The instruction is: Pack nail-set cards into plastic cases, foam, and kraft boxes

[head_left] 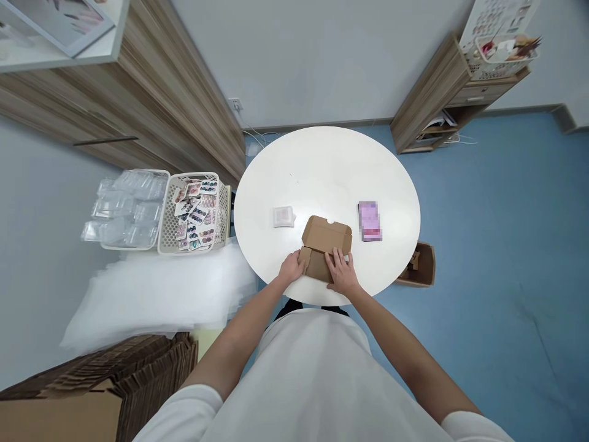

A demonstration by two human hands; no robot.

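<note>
A small brown cardboard mailer box (327, 235) lies partly folded near the front edge of the white table, its notched lid flap spread out away from me. My left hand (292, 268) has its fingers closed on the box's left side flap. Over the right part of the box, my right hand (342, 273) rests with fingers stretched and spread, the fingertips touching the cardboard. A small pack of white, clear-wrapped items (283, 217) lies left of the box. To the right is a pink-purple phone-sized rectangle (369, 221), its surface blurred.
The oval white table (322, 159) stands before a wall. At left are a white basket (163, 242) of press-on nail cards, a bin of clear plastic cases (129, 205), white foam sheets (161, 294) and stacked flat cardboard (151, 387). An open carton (427, 267) sits on the floor at right.
</note>
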